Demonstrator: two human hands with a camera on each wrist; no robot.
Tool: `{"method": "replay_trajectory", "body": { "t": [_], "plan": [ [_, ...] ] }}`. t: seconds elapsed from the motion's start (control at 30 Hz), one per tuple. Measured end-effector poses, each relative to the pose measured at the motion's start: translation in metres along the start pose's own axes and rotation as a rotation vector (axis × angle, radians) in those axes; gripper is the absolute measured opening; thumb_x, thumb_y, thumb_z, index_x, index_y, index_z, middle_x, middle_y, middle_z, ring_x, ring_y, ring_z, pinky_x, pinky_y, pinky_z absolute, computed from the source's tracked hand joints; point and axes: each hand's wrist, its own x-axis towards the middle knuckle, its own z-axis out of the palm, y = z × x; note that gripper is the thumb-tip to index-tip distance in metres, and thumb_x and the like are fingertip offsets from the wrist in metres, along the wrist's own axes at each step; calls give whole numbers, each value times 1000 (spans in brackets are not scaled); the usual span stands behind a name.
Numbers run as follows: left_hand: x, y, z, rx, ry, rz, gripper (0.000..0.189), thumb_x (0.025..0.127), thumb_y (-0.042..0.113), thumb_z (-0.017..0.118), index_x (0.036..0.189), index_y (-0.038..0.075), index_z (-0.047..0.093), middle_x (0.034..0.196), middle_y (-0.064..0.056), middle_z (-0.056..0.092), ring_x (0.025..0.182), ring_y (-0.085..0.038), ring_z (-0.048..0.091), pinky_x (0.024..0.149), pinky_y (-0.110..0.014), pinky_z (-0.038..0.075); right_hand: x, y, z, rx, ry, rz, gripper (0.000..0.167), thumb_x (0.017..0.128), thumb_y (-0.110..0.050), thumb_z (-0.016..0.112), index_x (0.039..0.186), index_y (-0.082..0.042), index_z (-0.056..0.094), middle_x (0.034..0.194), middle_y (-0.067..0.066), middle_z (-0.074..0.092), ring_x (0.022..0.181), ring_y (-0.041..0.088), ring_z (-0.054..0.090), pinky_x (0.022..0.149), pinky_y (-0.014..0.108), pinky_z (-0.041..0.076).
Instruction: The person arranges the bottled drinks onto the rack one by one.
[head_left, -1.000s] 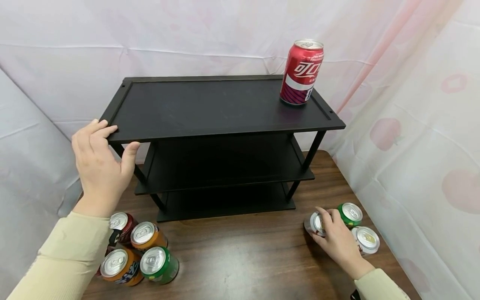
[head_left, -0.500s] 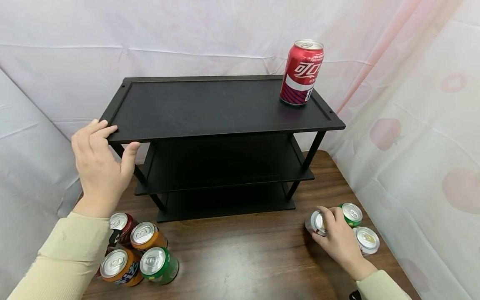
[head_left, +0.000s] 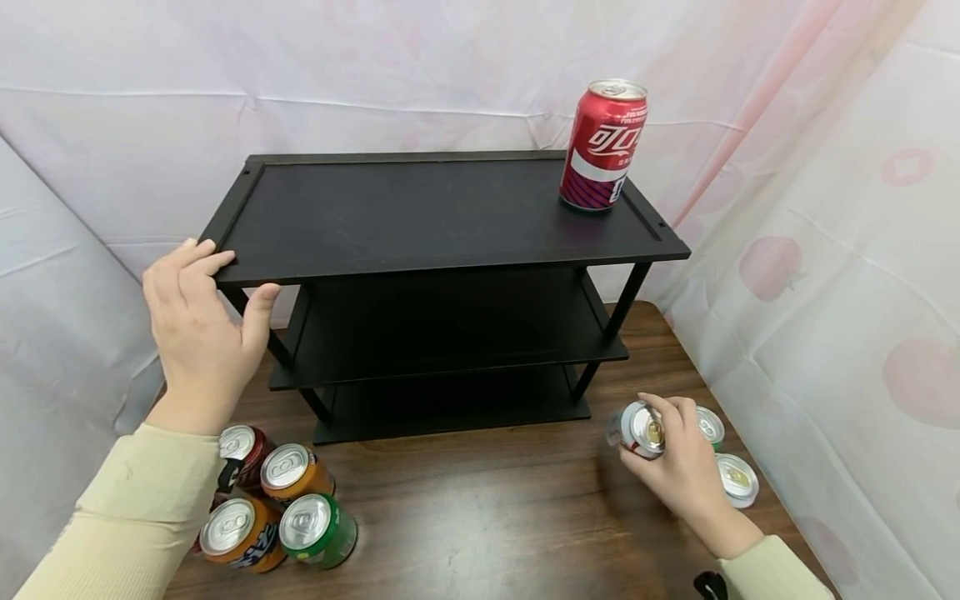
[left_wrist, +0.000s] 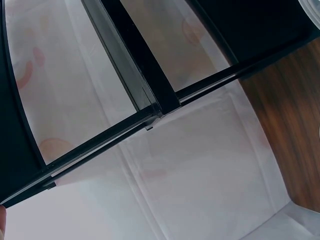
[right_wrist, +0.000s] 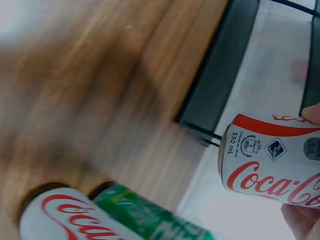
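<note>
My right hand [head_left: 678, 467] grips a white and red cola can [head_left: 639, 428] and holds it tilted just above the wooden table [head_left: 480, 508], at the front right of the black three-tier shelf [head_left: 442, 221]. In the right wrist view the same white can [right_wrist: 272, 165] shows its red lettering, with a fingertip on its upper edge. My left hand [head_left: 198, 321] holds the front left corner of the shelf's top board, thumb under the edge. A red cola can [head_left: 603, 143] stands upright on the top board at the far right.
A green can [head_left: 708, 425] and another white can [head_left: 738, 480] stand on the table beside my right hand. Several cans, orange, green and dark red [head_left: 273, 508], cluster at the front left. White patterned cloth [head_left: 825, 250] hangs close around the table.
My right hand has closed round the white can and lifted it off the table, tilting it toward the shelf. The left hand has stayed on the shelf corner.
</note>
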Motion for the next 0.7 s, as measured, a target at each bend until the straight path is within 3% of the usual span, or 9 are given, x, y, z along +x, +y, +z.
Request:
{"method": "replay_trajectory", "body": {
  "t": [0.13,0.4,0.53,0.7],
  "plan": [
    [0,-1,-1,1,-3,-1,76,92,65,52,115,-7,54,126,-29,52,128,-42,45,113,-51,32,7,-8,-6,42,30,7,81,54,-7,89,127,-2,55,107,20,48,83,29,59,58,42,50],
    [0,-1,-2,4,-6,0,76,92,65,52,114,-8,55,126,-29,52,128,-41,45,113,-51,32,23,-22,-18,128,99,-15,82,56,-4,86,131,1,52,114,23,52,99,25,53,80,16,40],
    [1,3,-2,-1,4,-2,76,93,65,51,113,-8,54,124,-30,52,127,-43,45,113,-52,32,30,-24,-22,190,149,-56,73,66,-19,79,130,4,52,115,24,54,104,21,53,89,11,38],
    [4,13,-3,-8,11,-9,77,94,65,49,112,-9,53,122,-31,51,124,-46,45,113,-53,32,36,-25,-23,251,217,-118,70,79,-41,67,128,7,52,116,26,56,112,4,50,95,6,34]
  ]
}}
